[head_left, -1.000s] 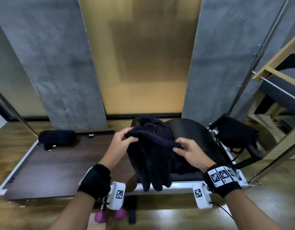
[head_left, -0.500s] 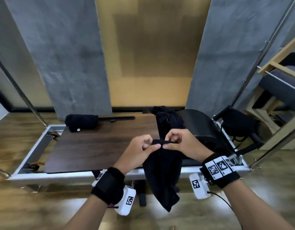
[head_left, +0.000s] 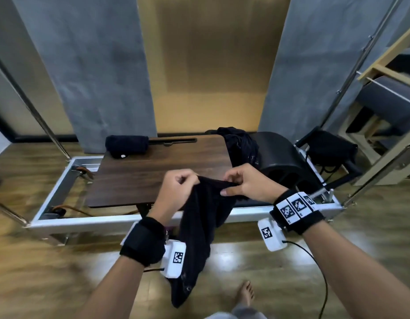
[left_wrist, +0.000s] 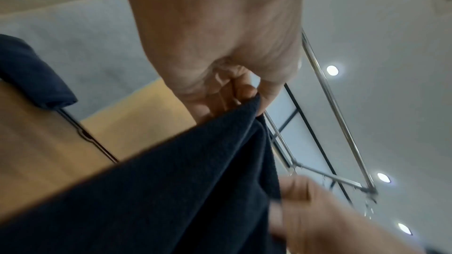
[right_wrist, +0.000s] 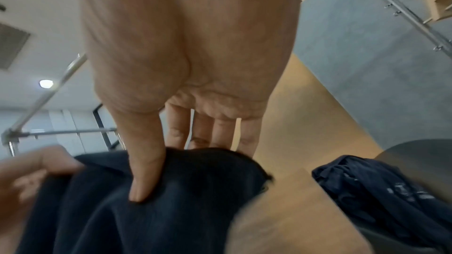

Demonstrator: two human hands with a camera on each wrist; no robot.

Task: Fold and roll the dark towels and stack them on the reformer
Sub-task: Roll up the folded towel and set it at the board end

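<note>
A dark towel (head_left: 200,229) hangs loose in the air in front of the reformer (head_left: 158,171). My left hand (head_left: 178,187) pinches its top edge at the left; the left wrist view shows the fingers (left_wrist: 242,92) curled on the cloth (left_wrist: 171,190). My right hand (head_left: 243,183) grips the same edge at the right, its thumb (right_wrist: 144,181) pressed on the fabric (right_wrist: 146,210). A rolled dark towel (head_left: 126,146) lies at the far left corner of the wooden board. A heap of unfolded dark towels (head_left: 240,146) lies at the board's right end.
A black arched barrel (head_left: 282,155) sits right of the heap, with a black bag (head_left: 330,148) beyond it. Steel poles (head_left: 38,111) rise at both sides. Wooden equipment (head_left: 388,95) stands at the far right. My bare foot (head_left: 245,293) is on the wood floor.
Both hands lifted one towel off the heap and brought it toward me. They have now drawn apart along its top edge, spreading it. The view dropped and shifted left.
</note>
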